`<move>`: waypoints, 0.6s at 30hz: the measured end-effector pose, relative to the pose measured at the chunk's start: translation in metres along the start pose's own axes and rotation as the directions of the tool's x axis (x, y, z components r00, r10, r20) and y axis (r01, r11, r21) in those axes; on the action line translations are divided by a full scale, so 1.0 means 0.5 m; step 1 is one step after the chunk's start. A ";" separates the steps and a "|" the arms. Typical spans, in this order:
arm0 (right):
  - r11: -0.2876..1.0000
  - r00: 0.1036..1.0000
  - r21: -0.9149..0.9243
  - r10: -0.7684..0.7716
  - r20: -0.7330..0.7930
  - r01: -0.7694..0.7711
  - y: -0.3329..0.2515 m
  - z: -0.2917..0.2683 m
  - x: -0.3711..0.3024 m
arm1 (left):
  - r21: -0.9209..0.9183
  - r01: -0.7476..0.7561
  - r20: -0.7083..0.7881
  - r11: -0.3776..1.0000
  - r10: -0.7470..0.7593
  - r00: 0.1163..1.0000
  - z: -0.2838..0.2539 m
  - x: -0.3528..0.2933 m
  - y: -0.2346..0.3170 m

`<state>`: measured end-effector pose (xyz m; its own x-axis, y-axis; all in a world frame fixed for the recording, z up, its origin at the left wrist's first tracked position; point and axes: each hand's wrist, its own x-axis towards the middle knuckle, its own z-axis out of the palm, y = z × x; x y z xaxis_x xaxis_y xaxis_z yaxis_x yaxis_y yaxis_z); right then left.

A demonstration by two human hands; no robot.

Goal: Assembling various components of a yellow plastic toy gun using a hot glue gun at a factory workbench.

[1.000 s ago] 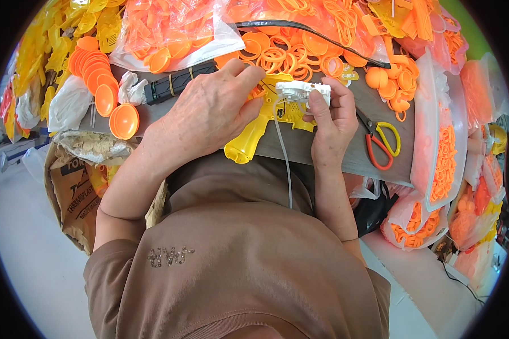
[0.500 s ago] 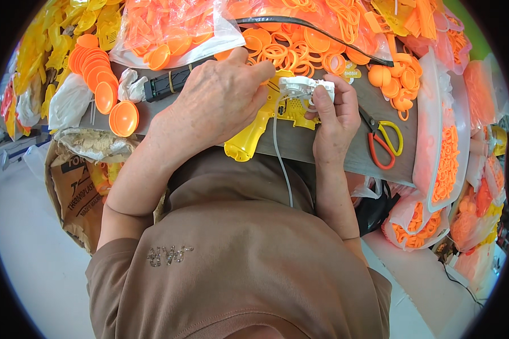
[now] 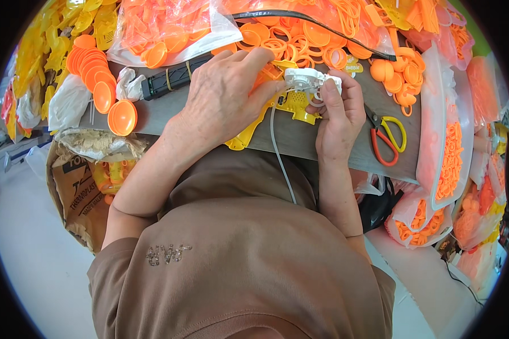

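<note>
A yellow plastic shell (image 3: 295, 103), open side up, lies on the grey worktop (image 3: 356, 155). Just above it, the right hand (image 3: 343, 116) grips a white plastic mechanism (image 3: 304, 80) between thumb and fingers; from this a thin clear tube (image 3: 279, 151) trails down past the shell. The left hand (image 3: 220, 93) covers the shell's left part, thumb pointing at the mechanism; whether its fingertips grasp anything I cannot tell. Right of the shell lie red-and-yellow-handled snips (image 3: 376, 121); well left of it, orange cups (image 3: 122, 117).
</note>
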<state>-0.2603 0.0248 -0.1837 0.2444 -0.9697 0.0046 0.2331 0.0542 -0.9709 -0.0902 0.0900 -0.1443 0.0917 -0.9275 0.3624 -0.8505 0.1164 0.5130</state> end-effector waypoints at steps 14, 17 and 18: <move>1.000 1.000 0.026 -0.015 0.020 0.014 0.005 -0.003 0.002 | 0.104 -0.057 -0.103 0.993 0.068 0.992 0.045 -0.010 -0.023; 1.000 1.000 0.026 -0.002 0.004 0.002 0.000 0.000 0.000 | 0.156 -0.081 -0.123 0.984 0.101 0.987 0.053 -0.013 -0.024; 1.000 1.000 0.023 -0.003 0.009 0.003 -0.001 0.001 0.000 | 0.156 -0.079 -0.124 0.985 0.099 0.987 0.056 -0.015 -0.026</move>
<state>-0.2601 0.0249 -0.1833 0.2524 -0.9676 0.0101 0.2552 0.0565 -0.9653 -0.0944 0.0856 -0.1753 0.0701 -0.8603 0.5049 -0.9254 0.1329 0.3548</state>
